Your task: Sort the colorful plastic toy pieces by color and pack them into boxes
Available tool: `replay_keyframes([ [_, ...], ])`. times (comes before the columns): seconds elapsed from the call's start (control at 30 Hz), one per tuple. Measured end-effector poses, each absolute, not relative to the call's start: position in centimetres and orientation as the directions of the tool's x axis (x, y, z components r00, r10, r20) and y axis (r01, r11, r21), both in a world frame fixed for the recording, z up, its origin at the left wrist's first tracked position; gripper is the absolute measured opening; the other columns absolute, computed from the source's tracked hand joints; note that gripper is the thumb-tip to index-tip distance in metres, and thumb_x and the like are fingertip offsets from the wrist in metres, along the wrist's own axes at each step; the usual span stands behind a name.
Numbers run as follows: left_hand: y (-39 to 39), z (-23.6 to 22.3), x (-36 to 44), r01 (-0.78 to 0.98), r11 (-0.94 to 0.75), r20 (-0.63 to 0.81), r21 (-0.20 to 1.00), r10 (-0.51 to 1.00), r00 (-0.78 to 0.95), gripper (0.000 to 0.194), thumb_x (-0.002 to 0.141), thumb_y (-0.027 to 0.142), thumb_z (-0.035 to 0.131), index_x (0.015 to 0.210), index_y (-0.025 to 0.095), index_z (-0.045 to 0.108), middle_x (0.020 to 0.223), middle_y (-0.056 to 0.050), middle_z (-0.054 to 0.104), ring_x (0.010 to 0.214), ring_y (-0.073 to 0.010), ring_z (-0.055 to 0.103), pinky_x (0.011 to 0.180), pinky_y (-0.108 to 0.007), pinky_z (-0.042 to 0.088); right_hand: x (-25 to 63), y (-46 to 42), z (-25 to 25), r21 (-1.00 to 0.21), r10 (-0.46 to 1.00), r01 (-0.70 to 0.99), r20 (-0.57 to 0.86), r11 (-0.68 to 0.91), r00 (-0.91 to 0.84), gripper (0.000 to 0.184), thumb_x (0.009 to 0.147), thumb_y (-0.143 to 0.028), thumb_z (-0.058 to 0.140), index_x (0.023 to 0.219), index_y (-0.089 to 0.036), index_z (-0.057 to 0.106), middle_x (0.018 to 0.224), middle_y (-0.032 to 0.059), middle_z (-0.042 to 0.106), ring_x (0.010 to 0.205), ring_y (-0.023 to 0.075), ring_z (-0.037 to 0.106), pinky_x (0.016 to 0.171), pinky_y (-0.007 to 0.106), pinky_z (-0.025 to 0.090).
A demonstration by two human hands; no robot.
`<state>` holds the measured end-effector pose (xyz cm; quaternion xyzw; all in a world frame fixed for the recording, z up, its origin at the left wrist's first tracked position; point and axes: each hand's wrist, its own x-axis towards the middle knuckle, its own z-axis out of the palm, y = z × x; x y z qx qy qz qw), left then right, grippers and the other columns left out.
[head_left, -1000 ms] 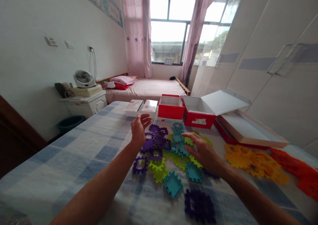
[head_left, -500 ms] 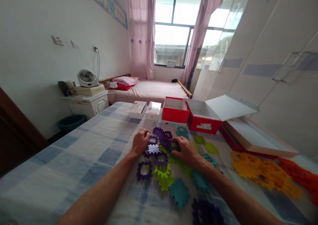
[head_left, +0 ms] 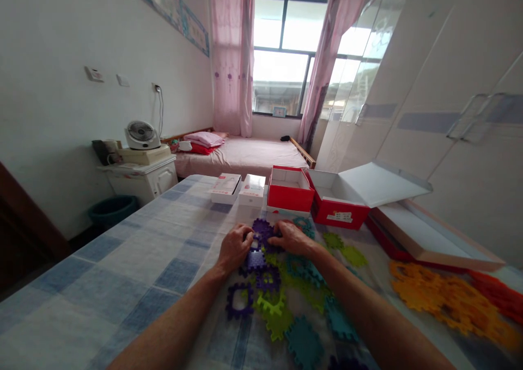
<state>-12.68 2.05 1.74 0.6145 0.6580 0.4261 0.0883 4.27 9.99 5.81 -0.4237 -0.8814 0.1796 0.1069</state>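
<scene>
Purple interlocking tiles [head_left: 262, 227] with toothed edges lie in a heap on the table. At the left side of this heap my left hand [head_left: 235, 247] has its fingers curled closed on a purple tile. From the right my right hand [head_left: 293, 238] pinches another purple tile, its fingertips partly hiding it. Nearer to me are a purple frame tile [head_left: 239, 301], a lime green tile [head_left: 278, 320] and a teal tile [head_left: 304, 340]. More teal and green tiles lie under and beside my right forearm.
Open red boxes [head_left: 291, 196] and two white boxes [head_left: 252, 190] stand along the table's far side. At the right, orange tiles [head_left: 449, 299] and red tiles [head_left: 496, 293] are piled near a shallow box lid [head_left: 437, 234]. The checked tablecloth [head_left: 134, 283] spreads to the left.
Both hands have come down from above the tiles and closed on the purple ones. My right hand moved left, away from the teal tiles. The view has shifted slightly.
</scene>
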Motion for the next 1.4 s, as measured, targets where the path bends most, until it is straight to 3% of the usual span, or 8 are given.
replay_keyframes([
  [0.2, 2.1, 1.8, -12.6, 0.727, -0.117, 0.406, 0.677, 0.883, -0.236, 0.019, 0.081, 0.019, 0.046, 0.079, 0.020, 0.065, 0.091, -0.005, 0.064, 0.087, -0.0174, 0.060, 0.083, -0.029, 0.044, 3.9, 10.5, 6.8, -0.359, 0.823, 0.771, -0.012, 0.526, -0.568, 0.055, 0.058, -0.044, 0.074, 0.101, -0.014, 0.057, 0.111, 0.0150, 0.053, 0.103, 0.0314, 0.048, 0.083, 0.037, 0.035],
  [0.3, 2.2, 1.8, -12.6, 0.718, -0.114, 0.402, 0.686, 0.883, -0.244, 0.019, 0.080, 0.019, 0.046, 0.079, 0.020, 0.065, 0.090, -0.005, 0.064, 0.086, -0.0174, 0.060, 0.082, -0.029, 0.044, 3.8, 10.3, 7.2, -0.374, 0.826, 0.769, -0.014, 0.518, -0.563, 0.052, 0.056, -0.043, 0.076, 0.095, -0.014, 0.059, 0.110, 0.0144, 0.052, 0.103, 0.0312, 0.047, 0.082, 0.037, 0.036],
  [0.5, 2.3, 1.7, -12.7, 0.697, -0.123, 0.398, 0.707, 0.883, -0.249, 0.018, 0.079, 0.020, 0.047, 0.078, 0.021, 0.065, 0.090, -0.005, 0.064, 0.086, -0.0182, 0.060, 0.082, -0.030, 0.044, 4.5, 9.6, 6.7, -0.509, 0.786, 0.670, 0.021, 0.540, -0.618, 0.049, 0.063, -0.034, 0.071, 0.104, -0.016, 0.052, 0.088, 0.0026, 0.059, 0.079, 0.0164, 0.053, 0.068, 0.026, 0.040],
  [0.7, 2.4, 1.7, -12.6, 0.653, -0.139, 0.397, 0.744, 0.878, -0.266, 0.018, 0.078, 0.023, 0.048, 0.078, 0.021, 0.066, 0.089, -0.005, 0.064, 0.086, -0.0184, 0.060, 0.082, -0.030, 0.045, 3.6, 10.6, 7.0, -0.679, 0.844, 0.568, 0.148, 0.466, -0.515, 0.039, 0.072, -0.026, 0.061, 0.109, -0.013, 0.054, 0.096, 0.0059, 0.063, 0.083, 0.0159, 0.057, 0.071, 0.026, 0.043],
  [0.97, 2.6, 1.5, -13.0, 0.585, -0.103, 0.372, 0.804, 0.855, -0.360, 0.028, 0.082, 0.032, 0.043, 0.091, 0.016, 0.064, 0.093, -0.009, 0.064, 0.087, -0.0211, 0.061, 0.080, -0.034, 0.047, 0.0, 11.8, 5.0, -0.635, 0.863, 0.633, 0.109, 0.442, -0.494, 0.026, 0.065, -0.027, 0.067, 0.088, -0.016, 0.062, 0.090, 0.0068, 0.065, 0.086, 0.0213, 0.058, 0.074, 0.029, 0.043],
  [1.23, 2.6, 1.6, -13.0, 0.507, -0.138, 0.362, 0.851, 0.853, -0.376, 0.029, 0.081, 0.039, 0.046, 0.087, 0.019, 0.065, 0.090, -0.007, 0.065, 0.090, -0.0232, 0.060, 0.086, -0.038, 0.044, -0.3, 10.6, 5.1, -0.644, 0.869, 0.623, 0.137, 0.443, -0.476, 0.036, 0.063, -0.023, 0.066, 0.098, -0.016, 0.057, 0.097, 0.0065, 0.063, 0.089, 0.0198, 0.056, 0.077, 0.029, 0.044],
  [1.33, 2.8, 1.4, -13.1, 0.458, -0.143, 0.344, 0.877, 0.853, -0.393, 0.028, 0.080, 0.040, 0.046, 0.087, 0.019, 0.064, 0.089, -0.007, 0.065, 0.088, -0.0225, 0.061, 0.083, -0.037, 0.046, 0.0, 10.1, 5.4, -0.684, 0.883, 0.591, 0.174, 0.427, -0.436, 0.046, 0.063, -0.018, 0.065, 0.108, -0.016, 0.054, 0.104, 0.0079, 0.061, 0.094, 0.0196, 0.056, 0.083, 0.030, 0.043],
  [1.4, 2.9, 1.1, -13.2, 0.414, -0.146, 0.326, 0.899, 0.853, -0.408, 0.029, 0.081, 0.041, 0.045, 0.086, 0.019, 0.063, 0.088, -0.007, 0.065, 0.084, -0.0210, 0.062, 0.078, -0.034, 0.048, 0.4, 10.2, 5.7, -0.723, 0.892, 0.560, 0.176, 0.404, -0.417, 0.043, 0.066, -0.019, 0.063, 0.108, -0.014, 0.054, 0.102, 0.0088, 0.063, 0.091, 0.0190, 0.057, 0.081, 0.030, 0.045],
])
